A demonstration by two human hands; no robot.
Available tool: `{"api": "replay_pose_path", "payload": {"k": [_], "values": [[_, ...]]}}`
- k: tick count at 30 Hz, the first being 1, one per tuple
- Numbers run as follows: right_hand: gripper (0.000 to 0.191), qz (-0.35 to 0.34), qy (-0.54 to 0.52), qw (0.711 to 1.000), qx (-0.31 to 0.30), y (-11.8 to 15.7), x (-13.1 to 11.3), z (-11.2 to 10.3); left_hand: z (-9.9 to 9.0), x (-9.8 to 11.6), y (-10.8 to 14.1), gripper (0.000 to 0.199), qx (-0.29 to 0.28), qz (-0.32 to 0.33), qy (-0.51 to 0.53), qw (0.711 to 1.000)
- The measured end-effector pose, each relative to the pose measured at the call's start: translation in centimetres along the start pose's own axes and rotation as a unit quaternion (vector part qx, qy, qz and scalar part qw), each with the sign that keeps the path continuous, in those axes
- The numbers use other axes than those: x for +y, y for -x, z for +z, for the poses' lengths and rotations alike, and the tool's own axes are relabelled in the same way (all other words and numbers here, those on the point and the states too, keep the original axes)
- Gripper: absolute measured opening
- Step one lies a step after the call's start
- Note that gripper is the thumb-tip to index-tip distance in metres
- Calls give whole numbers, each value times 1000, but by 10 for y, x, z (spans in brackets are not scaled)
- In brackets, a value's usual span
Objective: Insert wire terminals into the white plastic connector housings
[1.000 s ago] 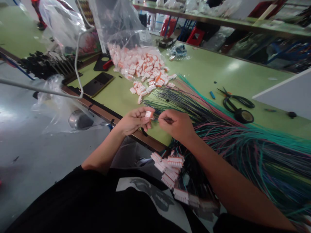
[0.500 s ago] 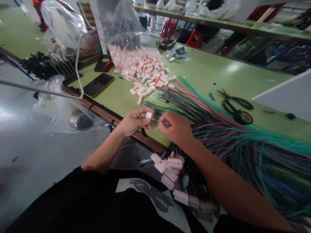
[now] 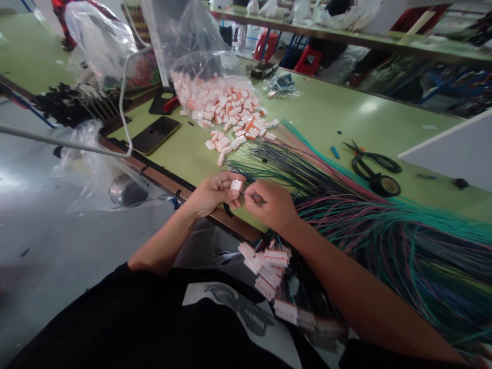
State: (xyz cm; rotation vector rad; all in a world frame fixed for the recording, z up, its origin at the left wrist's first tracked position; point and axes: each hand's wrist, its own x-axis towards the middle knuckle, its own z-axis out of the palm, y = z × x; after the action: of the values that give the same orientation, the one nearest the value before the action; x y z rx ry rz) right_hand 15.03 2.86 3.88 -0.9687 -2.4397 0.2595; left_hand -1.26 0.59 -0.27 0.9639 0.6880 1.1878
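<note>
Near the table's front edge my left hand (image 3: 215,195) pinches a small white and orange connector housing (image 3: 236,185) between thumb and fingers. Just to its right, my right hand (image 3: 271,202) is closed in a pinch on a thin dark wire (image 3: 253,194), whose tip points at the housing. Whether the tip sits inside the housing I cannot tell. Long green, black and pink wires (image 3: 338,187) fan out beyond and beside my right hand. Below it hang wired white connectors (image 3: 277,258) in a bunch at the table edge.
A clear bag spills loose connector housings (image 3: 234,105) behind my hands. A phone (image 3: 156,135) lies at the left. Scissors (image 3: 374,163) and a roll of black tape (image 3: 384,185) are at the right. A bent metal rod (image 3: 122,102) crosses the left side.
My right hand has moved slightly left, closer to the connector housing, with the wire in its pinch. The left hand has stayed nearly still, the housing turned a little.
</note>
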Motion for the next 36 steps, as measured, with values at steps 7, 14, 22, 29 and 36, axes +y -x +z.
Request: {"api": "replay_pose_path", "payload": {"k": [7, 14, 22, 29, 36], "values": [[15, 20, -61, 998, -8, 0, -2, -3, 5, 5, 3, 50, 9, -14, 8, 1000], [16, 30, -74, 997, -11, 0, 0, 1, 8, 8, 4, 48, 15, -20, 3, 1000], [18, 34, -153, 986, -49, -1, 3, -1, 5, 6, 6, 47, 5, -20, -24, 1000], [23, 192, -66, 979, -16, -15, 81, -43, -4, 5, 11, 37, -35, -1, -4, 999], [19, 216, 232, 934, -167, -13, 97, -40, -6, 4, 10, 33, -33, -4, -16, 999]]}}
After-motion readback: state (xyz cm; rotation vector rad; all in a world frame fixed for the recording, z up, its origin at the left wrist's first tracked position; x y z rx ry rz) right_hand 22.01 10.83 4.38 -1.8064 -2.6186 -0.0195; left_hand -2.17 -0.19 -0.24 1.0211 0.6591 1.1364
